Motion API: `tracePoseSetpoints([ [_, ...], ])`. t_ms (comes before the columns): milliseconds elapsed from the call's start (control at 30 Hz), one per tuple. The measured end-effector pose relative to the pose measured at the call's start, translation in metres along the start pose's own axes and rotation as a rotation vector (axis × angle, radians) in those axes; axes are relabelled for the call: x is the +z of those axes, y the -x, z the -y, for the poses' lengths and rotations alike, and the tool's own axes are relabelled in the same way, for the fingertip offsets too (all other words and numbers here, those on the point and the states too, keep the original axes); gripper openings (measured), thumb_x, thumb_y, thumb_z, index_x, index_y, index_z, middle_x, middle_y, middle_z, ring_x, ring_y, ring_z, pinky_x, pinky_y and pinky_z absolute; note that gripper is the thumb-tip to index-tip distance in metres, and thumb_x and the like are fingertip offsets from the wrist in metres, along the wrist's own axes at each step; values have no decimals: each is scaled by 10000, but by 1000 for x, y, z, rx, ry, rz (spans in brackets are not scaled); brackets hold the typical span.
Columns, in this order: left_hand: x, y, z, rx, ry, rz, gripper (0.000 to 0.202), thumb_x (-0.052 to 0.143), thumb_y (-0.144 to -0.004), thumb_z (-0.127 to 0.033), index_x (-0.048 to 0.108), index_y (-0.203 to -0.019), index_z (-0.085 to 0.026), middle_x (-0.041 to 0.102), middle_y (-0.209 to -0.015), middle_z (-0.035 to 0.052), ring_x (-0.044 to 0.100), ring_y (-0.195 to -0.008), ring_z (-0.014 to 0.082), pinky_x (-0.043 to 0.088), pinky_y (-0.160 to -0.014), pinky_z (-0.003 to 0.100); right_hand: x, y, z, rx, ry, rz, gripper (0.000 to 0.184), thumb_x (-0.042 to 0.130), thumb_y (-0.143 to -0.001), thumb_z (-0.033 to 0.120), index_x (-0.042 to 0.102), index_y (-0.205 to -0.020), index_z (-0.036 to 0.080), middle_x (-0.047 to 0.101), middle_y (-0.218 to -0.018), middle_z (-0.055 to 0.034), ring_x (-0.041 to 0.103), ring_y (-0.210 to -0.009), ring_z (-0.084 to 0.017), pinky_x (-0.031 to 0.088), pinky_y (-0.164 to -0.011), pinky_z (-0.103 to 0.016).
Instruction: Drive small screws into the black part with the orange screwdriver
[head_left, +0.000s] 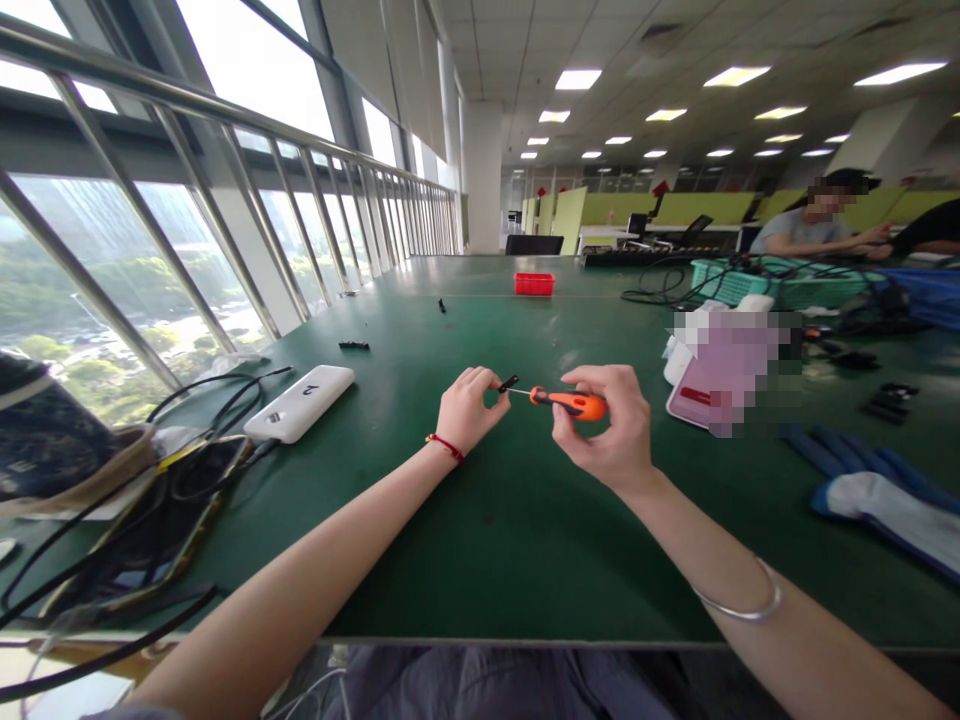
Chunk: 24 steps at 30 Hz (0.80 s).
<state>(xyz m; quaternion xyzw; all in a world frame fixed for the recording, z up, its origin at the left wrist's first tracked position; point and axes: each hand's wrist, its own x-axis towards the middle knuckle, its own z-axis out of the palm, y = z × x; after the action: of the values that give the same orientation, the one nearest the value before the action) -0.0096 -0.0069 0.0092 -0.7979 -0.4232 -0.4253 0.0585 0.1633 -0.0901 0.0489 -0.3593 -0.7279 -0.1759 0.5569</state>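
Above the green table (450,560), my left hand (471,408) pinches a small black part (509,383) between thumb and fingers. The part's kind is too small to tell, and the fingers cover some of it. My right hand (611,425) is closed around the orange and black handle of a screwdriver (577,404). Its thin metal shaft points left, and the tip is at or very near the black part; whether it touches I cannot tell.
A white power bank (300,404) and cables lie left. Ahead are a red box (533,284) and a black piece (354,345). At right are a pink phone-like object (720,375), a glove (885,495) and a green basket (787,285). A person (806,225) sits beyond.
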Motion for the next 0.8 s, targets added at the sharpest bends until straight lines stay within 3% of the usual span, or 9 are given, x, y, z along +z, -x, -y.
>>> tracePoseSetpoints([
  [67,1,0,1,10,8,-5,55,539,-747,-177,490,-726,-193,634,-816,28,577,-797,165,468,-724,270,1,0,0,-27,-24,-40,223,554,-716,222,510,-935,214,644,-821,-42,595,-727,-186,465,-689,-344],
  [200,3,0,3,48,45,-24,80,556,-720,-157,484,-714,-191,625,-790,22,573,-770,162,468,-703,271,3,-2,-1,-126,-27,-88,152,595,-716,176,513,-831,232,629,-671,32,523,-543,-127,432,-651,-334],
  [267,3,0,3,54,65,-28,83,562,-715,-154,489,-718,-191,614,-767,14,570,-748,156,469,-684,266,3,-3,0,-149,-34,-102,182,602,-709,157,518,-852,230,638,-692,26,534,-563,-130,429,-649,-334],
  [367,3,0,2,43,94,-29,80,580,-714,-162,512,-743,-191,600,-739,4,568,-717,146,474,-661,256,2,-3,1,-160,-67,-129,282,596,-689,159,509,-953,210,642,-779,-18,581,-658,-161,443,-660,-345],
  [533,2,0,2,56,160,-35,143,588,-723,-139,600,-857,-186,627,-778,14,581,-736,144,494,-683,260,2,-2,2,-161,-31,-103,221,609,-701,159,511,-888,224,625,-676,34,539,-531,-120,421,-696,-361],
  [700,4,-1,5,19,276,-60,159,600,-711,-121,653,-850,-177,636,-779,22,586,-719,138,514,-668,253,2,-3,2,-189,-55,-139,302,601,-678,160,503,-961,204,622,-753,-18,583,-655,-164,443,-669,-354],
  [800,6,-2,5,-13,358,-84,141,609,-702,-118,657,-823,-171,639,-787,21,595,-706,127,528,-657,241,2,-3,2,-172,-39,-110,250,607,-686,148,508,-907,210,609,-670,27,552,-552,-125,426,-694,-362],
])
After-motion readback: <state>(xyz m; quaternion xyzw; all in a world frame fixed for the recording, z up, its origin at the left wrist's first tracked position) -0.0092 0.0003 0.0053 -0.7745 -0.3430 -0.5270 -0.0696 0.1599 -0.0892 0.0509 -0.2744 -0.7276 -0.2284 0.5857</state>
